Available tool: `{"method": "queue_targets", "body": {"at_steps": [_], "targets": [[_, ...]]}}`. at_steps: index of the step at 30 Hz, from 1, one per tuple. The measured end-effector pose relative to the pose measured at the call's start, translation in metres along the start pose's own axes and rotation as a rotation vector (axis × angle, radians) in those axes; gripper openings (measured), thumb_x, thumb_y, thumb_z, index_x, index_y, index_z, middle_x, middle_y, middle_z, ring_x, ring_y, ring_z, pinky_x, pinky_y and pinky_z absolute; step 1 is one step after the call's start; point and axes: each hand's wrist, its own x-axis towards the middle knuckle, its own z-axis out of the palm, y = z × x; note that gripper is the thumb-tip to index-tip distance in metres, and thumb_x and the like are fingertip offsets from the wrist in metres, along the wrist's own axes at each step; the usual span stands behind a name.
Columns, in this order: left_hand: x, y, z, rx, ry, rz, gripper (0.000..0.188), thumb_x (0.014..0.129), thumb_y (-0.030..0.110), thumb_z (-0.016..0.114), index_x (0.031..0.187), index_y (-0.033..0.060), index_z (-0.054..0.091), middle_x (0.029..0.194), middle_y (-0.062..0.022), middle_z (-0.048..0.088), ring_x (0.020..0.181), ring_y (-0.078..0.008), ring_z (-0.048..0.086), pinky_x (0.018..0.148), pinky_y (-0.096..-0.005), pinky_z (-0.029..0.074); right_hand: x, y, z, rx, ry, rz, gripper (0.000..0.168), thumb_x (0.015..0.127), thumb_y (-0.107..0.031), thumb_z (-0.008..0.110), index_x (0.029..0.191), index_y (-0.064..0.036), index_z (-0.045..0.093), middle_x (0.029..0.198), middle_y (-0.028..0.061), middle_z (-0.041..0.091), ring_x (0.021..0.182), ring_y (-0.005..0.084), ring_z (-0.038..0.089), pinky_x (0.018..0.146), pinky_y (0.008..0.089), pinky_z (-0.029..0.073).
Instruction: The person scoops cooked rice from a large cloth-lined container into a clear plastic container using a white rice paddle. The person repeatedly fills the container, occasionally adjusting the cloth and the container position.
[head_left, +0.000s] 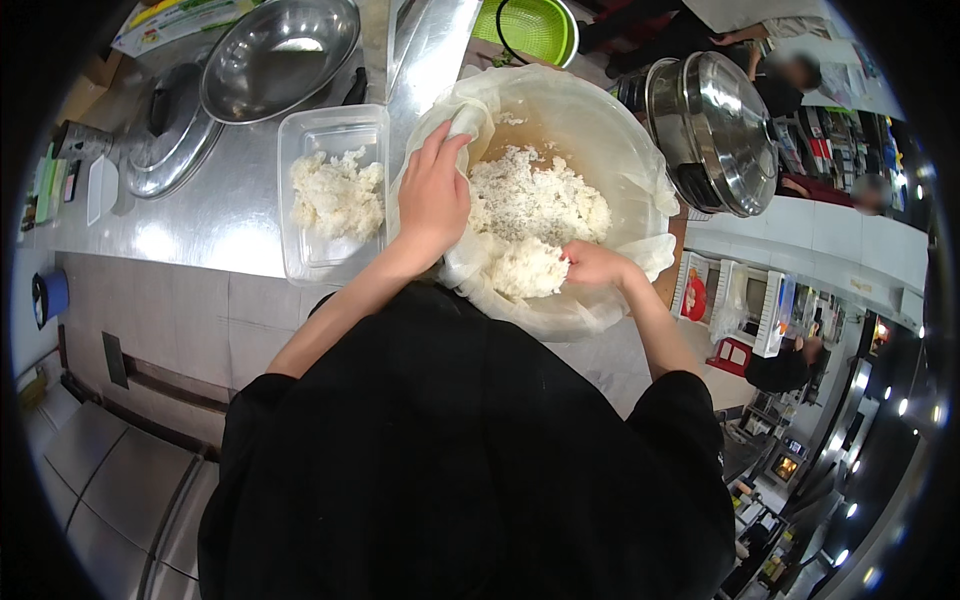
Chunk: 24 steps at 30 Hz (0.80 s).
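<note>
A large round basin lined with pale cheesecloth (630, 165) stands in front of me, a heap of cooked white rice (540, 191) inside it. My left hand (435, 191) grips the bunched cloth at the basin's left rim, fingers pointing away from me. At the near side of the basin, my right hand (598, 265) has its fingers curled into the edge of a rice clump (529, 268); its fingertips are partly hidden by the rice. Left of the basin, a clear plastic container (296, 259) holds a smaller mound of rice (337, 196).
On the steel counter (217, 217) lie a large metal bowl (281, 67), a pan lid (169, 142) and a small white tray (103, 187). A lidded steel pot (709, 135) stands right of the basin. Behind is a green colander (525, 34). Several people are farther off at right.
</note>
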Motion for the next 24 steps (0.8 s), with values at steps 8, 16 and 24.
{"method": "queue_targets", "body": {"at_steps": [8,16,24], "targets": [[-0.006,-0.006,-0.003,-0.037,0.022,0.009,0.041,0.081,0.000,0.055,0.122,0.0076,0.055,0.137,-0.0168,0.047,0.117,-0.0370,0.048,0.099,-0.0444,0.040,-0.036,-0.029,-0.037,0.153,0.280,0.104,0.018,0.078,-0.008,0.062,0.091,0.004,0.060,0.069,0.0062,0.060,0.062,0.0136,0.055,0.056,0.0296,0.043],[-0.031,-0.090,-0.123,0.155,0.233,-0.055,0.034,0.090,0.010,0.056,0.124,0.0039,0.055,0.128,-0.0184,0.053,0.116,-0.0332,0.051,0.097,-0.0416,0.040,-0.065,-0.102,-0.018,0.647,0.516,0.249,0.017,0.087,-0.003,0.047,0.100,-0.002,0.058,0.067,0.0001,0.057,0.052,0.0051,0.047,0.045,0.0215,0.036],[-0.059,-0.164,-0.161,-0.006,-0.142,-0.367,0.030,0.099,0.018,0.047,0.121,-0.0026,0.051,0.108,-0.0204,0.058,0.085,-0.0339,0.061,0.074,-0.0404,0.049,0.022,-0.267,0.038,0.629,0.638,0.164,0.020,0.088,-0.004,0.046,0.103,-0.003,0.059,0.077,0.0138,0.065,0.071,0.0204,0.063,0.060,0.0314,0.049]]}}
